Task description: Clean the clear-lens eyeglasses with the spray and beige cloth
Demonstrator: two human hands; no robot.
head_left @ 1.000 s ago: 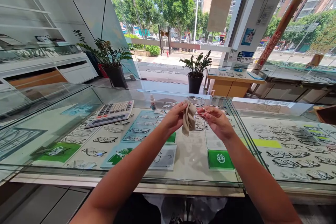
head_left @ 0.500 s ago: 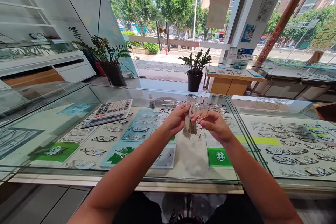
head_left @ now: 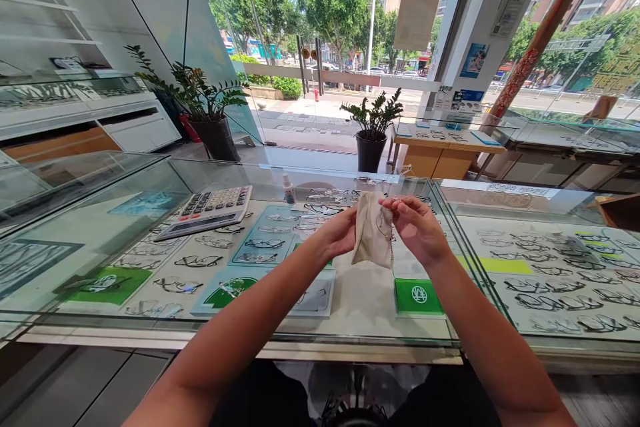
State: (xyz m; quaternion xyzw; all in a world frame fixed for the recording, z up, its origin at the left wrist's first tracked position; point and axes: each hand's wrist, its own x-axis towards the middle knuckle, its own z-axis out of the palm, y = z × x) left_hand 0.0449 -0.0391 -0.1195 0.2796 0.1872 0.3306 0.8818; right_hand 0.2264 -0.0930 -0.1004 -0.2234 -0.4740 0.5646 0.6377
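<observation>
I have the thin-rimmed eyeglasses (head_left: 384, 224) raised over the glass-topped display bench (head_left: 365, 320), pinched in the right hand (head_left: 419, 225), one rim showing against the beige cloth (head_left: 370, 243). The left hand (head_left: 342, 235) grips the cloth by its left edge. I'd judge this midway: cloth and frame are together, neither yet set down. The rim looks slim and dark, the lens clear; fingers hide the rest. Beyond sits a spray bottle (head_left: 289, 191).

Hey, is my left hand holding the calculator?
No, your left hand holds a beige cloth, while the calculator lies apart on the glass counter.
</observation>
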